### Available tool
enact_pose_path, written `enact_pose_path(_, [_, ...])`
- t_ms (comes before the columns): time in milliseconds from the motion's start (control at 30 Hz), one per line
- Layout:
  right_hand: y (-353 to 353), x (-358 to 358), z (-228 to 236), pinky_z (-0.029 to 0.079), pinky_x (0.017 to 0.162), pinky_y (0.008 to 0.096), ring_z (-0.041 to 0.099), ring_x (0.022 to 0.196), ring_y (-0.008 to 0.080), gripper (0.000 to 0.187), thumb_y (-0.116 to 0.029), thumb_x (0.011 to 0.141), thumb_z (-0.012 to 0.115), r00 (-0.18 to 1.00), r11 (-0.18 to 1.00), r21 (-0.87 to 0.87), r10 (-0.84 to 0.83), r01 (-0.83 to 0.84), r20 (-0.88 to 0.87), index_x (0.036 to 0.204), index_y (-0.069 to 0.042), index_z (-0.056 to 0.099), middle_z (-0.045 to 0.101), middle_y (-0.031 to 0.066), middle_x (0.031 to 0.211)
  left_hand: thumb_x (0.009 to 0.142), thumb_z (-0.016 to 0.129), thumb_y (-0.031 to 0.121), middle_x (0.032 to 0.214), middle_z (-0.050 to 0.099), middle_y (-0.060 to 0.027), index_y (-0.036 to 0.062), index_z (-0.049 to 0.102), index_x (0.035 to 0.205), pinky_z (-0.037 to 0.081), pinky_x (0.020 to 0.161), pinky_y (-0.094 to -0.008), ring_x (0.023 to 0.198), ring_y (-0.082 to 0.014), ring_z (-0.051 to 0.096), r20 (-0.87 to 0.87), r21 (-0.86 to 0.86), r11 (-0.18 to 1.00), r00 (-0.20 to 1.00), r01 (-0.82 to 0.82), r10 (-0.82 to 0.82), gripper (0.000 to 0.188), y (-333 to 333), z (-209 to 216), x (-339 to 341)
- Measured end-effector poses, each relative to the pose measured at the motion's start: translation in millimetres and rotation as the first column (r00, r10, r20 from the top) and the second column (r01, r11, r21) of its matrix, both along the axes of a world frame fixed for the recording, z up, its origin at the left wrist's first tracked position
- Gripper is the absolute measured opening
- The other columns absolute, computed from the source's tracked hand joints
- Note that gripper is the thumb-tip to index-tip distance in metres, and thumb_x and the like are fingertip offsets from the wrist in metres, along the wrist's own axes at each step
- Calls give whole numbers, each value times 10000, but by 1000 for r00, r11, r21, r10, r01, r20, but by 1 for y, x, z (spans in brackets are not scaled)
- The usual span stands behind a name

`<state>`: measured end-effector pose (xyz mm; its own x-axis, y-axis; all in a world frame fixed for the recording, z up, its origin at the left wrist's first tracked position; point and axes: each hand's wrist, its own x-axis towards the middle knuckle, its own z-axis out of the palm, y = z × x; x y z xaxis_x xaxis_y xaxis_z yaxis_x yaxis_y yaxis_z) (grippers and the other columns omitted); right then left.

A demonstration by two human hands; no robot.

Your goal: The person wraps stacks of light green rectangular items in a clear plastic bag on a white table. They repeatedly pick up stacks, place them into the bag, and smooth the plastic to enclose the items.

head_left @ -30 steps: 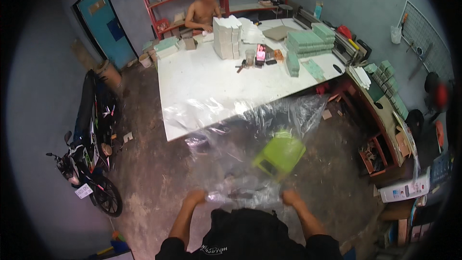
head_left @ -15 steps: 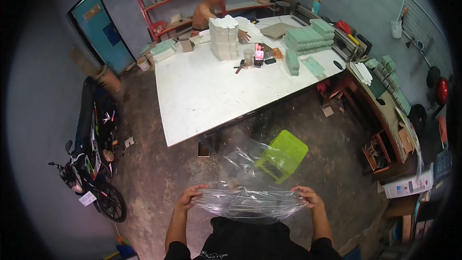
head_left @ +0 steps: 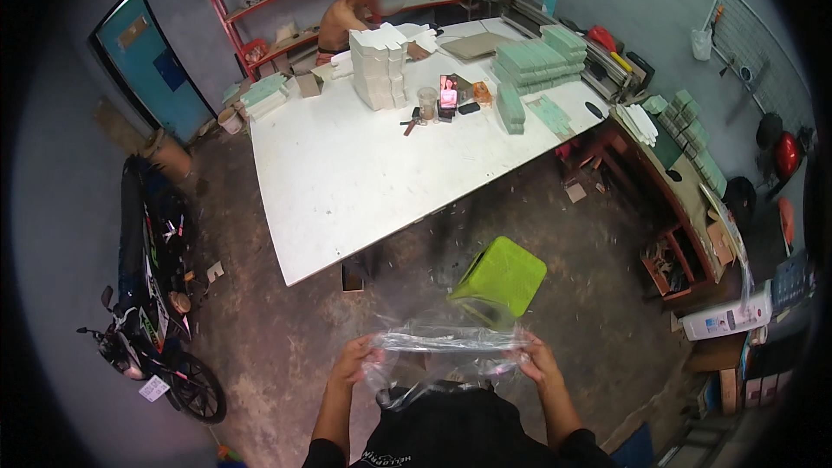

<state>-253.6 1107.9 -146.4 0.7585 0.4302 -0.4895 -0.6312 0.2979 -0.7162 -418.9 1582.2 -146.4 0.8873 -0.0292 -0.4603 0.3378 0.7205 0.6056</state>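
A clear plastic sheet or bag (head_left: 451,342) stretches across in front of my body, gathered into a folded band along its upper part. My left hand (head_left: 357,358) grips one end of it with the fingers closed. At the opposite end my right hand (head_left: 538,359) is closed on the plastic too. Loose film hangs below the band against my black shirt, and some billows above it. Through the film, part of a lime-green plastic stool (head_left: 511,276) on the floor shows just beyond my hands.
Ahead stands a large white table (head_left: 347,199) bearing white stacks (head_left: 379,69), green stacks (head_left: 539,61) and a lit phone (head_left: 448,94). A person (head_left: 344,22) is behind it. A motorcycle (head_left: 147,295) stands at left, a wooden desk (head_left: 646,182) at right.
Both hands have come closer together, and the plastic is bunched into a shorter, narrower band. The film that spread out ahead has drawn in toward me. The view has shifted slightly.
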Motion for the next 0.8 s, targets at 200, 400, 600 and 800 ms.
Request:
enact_pose_path(200, [4,72,49,550,778,377,665,914,222,594,-142,907,727,777,773,-94,629,-628,-23,1450,3,536,689,122,1187,877,698,60,1147,703,-134,-35,582,1354,565,906,-374,1029,-262,695,-50,-17,988,987,-153,152,501,64,22,29])
enact_pose_path(400, [91,108,73,528,796,540,648,884,443,379,-48,827,696,584,379,-900,690,214,429,1200,-29,628,673,219,1076,693,761,-5,1155,649,-174,35,579,1248,540,901,-430,995,-367,668,-92,993,66,988,101,-121,585,67,69,92])
enact_pose_path(600, [125,127,80,544,822,494,652,970,469,346,40,776,644,628,59,-845,641,532,441,1119,-8,641,658,272,1074,733,738,7,1050,682,-189,23,693,1127,544,898,-446,986,-434,649,192,919,-362,979,-154,71,396,84,63,115])
enact_pose_path(800, [166,140,55,576,846,424,700,1034,283,315,-21,903,599,904,903,133,-381,409,-192,1205,52,649,696,176,1208,833,678,21,1317,678,-203,-17,656,1324,551,961,-463,1158,-347,674,-181,679,734,974,24,135,493,82,26,133])
